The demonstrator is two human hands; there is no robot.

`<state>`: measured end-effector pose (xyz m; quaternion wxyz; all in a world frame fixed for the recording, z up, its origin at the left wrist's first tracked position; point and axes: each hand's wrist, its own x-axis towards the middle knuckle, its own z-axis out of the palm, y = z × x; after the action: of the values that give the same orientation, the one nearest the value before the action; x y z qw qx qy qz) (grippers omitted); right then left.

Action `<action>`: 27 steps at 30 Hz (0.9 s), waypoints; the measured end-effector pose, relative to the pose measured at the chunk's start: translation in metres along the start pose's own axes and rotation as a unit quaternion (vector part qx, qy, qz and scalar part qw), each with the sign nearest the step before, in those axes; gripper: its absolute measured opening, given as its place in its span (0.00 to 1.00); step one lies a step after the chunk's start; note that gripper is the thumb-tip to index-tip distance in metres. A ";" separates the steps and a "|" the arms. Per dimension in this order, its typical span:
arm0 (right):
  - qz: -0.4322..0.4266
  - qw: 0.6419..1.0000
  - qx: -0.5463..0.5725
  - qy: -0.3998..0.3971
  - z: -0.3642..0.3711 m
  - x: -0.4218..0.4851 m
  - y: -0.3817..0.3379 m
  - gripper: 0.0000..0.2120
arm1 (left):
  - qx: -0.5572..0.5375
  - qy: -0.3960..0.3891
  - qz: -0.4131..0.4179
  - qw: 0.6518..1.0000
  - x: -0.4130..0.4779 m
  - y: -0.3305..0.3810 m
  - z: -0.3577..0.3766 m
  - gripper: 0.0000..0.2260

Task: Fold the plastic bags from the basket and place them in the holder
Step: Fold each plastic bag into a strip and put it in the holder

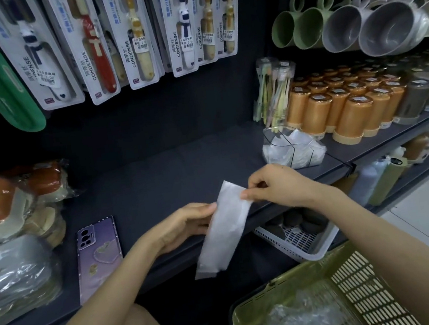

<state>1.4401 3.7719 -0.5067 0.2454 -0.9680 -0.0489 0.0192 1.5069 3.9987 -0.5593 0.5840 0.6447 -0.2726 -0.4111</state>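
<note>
Translucent white plastic, thin and faintly matte, makes up the plastic bag, which is folded flat into a long narrow strip with straight edges and a squared lower end. It hangs tilted in the air in front of the dark shelf, its upper end towards the right hand and its lower end dropping below the shelf edge.

The left hand holds the strip by its left edge about a third of the way down, with the fingers curled in towards it and the fingertips on the plastic. The right hand pinches the upper right edge between thumb and forefinger, the other fingers bent loosely above.

Low on the right sits the green basket, of hard plastic with slotted lattice walls, and crumpled glossy clear bags lie heaped inside it. The holder is a clear, rigid container with dividers, standing on the shelf beyond the right hand, and it has folded white plastic packed into it. Just beside it stand rows of smooth orange cups.

A lilac phone lies camera side up on the shelf near the left forearm, and a white mesh basket sits on the level below
</note>
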 end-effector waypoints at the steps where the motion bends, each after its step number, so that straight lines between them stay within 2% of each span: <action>1: 0.000 1.000 0.002 -0.010 -0.003 0.002 -0.001 0.18 | -0.005 -0.008 -0.001 1.000 -0.001 0.000 0.000 0.21; 4: 0.000 0.999 0.008 -0.042 -0.011 0.006 -0.004 0.17 | 0.008 -0.016 -0.010 1.000 -0.004 -0.002 0.004 0.22; 7: -0.002 0.998 0.008 -0.059 -0.019 0.005 -0.009 0.17 | -0.001 0.017 -0.005 1.000 -0.007 -0.003 0.010 0.20; 9: -0.002 0.998 0.053 -0.032 -0.019 0.001 -0.011 0.18 | -0.030 0.053 0.007 0.998 -0.008 -0.005 0.014 0.22; 10: 0.015 0.993 0.116 -0.009 -0.016 -0.004 -0.012 0.19 | -0.049 0.072 0.013 0.996 -0.009 -0.005 0.016 0.22; 12: 0.065 0.953 0.295 0.023 0.000 -0.017 -0.013 0.20 | -0.088 0.107 0.027 0.990 -0.009 -0.006 0.023 0.21; 14: 0.102 0.903 0.416 0.010 0.025 -0.031 -0.016 0.16 | -0.121 0.133 0.038 0.983 -0.010 -0.007 0.029 0.20; 17: 0.117 0.856 0.504 0.015 0.054 -0.043 -0.024 0.10 | -0.145 0.148 0.045 0.977 -0.010 -0.005 0.037 0.21; 20: 0.118 0.819 0.558 0.057 0.061 -0.044 -0.028 0.08 | -0.177 0.165 0.040 0.970 -0.011 -0.003 0.044 0.17; 24: 0.075 0.820 0.556 0.108 0.068 -0.044 -0.030 0.06 | -0.182 0.168 0.034 0.968 -0.011 0.000 0.048 0.16; 27: 0.031 0.856 0.489 0.166 0.071 -0.042 -0.027 0.11 | -0.232 0.137 0.019 0.963 -0.011 0.004 0.046 0.13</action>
<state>1.3920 3.8244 -0.5553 0.6907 -0.7133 0.0386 -0.1125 1.4630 3.9829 -0.5524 0.7571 0.5361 -0.0995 -0.3598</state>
